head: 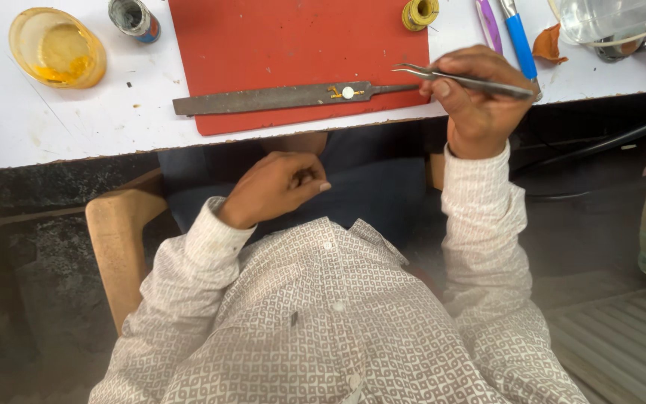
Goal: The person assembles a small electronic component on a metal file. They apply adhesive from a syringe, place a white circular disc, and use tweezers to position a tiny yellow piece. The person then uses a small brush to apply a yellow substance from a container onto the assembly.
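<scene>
My right hand (476, 93) grips metal tweezers (457, 78) at the table's front edge, their tips pointing left and apart over the red mat (263, 37). A long grey metal file (271, 98) lies across the mat's front. On the file rests a small gold piece with a white round stone (347, 92), just left of the tweezer tips. My left hand (278, 187) hangs below the table edge over my lap, fingers curled in; whether it holds anything small is hidden.
A yellow glass bowl (57, 47) and a small dark jar (134, 18) stand at the back left of the white table (54, 120). A spool of gold wire (419, 13), purple and blue pens (517, 41) and a clear container (607, 19) sit at the right. A wooden chair arm (117, 239) is beside me.
</scene>
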Demonstrator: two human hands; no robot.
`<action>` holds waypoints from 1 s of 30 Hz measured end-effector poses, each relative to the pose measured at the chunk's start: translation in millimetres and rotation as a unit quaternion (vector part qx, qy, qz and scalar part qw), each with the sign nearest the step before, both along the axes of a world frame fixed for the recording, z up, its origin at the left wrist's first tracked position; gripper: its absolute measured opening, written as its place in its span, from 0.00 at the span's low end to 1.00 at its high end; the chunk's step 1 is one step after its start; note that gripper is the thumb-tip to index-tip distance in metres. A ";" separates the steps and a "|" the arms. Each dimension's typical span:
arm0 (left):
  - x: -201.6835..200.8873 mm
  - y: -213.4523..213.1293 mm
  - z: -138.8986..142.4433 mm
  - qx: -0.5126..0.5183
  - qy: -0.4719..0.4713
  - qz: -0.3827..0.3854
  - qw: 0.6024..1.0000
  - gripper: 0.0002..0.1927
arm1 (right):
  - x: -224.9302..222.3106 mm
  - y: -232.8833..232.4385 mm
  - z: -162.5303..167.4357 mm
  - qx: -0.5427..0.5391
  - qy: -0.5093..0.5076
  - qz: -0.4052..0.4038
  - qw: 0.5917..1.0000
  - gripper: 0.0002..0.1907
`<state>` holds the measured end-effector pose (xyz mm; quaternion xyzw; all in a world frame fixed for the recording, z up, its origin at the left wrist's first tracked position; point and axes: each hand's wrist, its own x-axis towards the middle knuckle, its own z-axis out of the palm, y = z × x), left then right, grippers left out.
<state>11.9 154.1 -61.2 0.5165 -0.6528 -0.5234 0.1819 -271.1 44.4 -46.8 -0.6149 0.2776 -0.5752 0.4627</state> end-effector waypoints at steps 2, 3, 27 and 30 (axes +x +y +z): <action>4.9 4.9 27.2 -0.085 0.022 0.006 0.996 0.09 | 13.1 23.0 2.6 0.020 -0.031 -0.058 0.998 0.12; 6.2 7.5 37.7 -0.132 0.039 0.026 0.990 0.08 | 22.9 35.4 1.7 0.026 -0.040 -0.087 0.995 0.12; 54.5 -12.4 21.4 -0.482 -0.121 0.331 0.802 0.06 | 50.2 70.0 -18.4 -0.096 0.154 -0.208 0.961 0.09; 55.0 -12.7 19.6 -0.493 -0.129 0.324 0.797 0.06 | 49.7 70.0 -18.1 -0.100 0.160 -0.207 0.960 0.09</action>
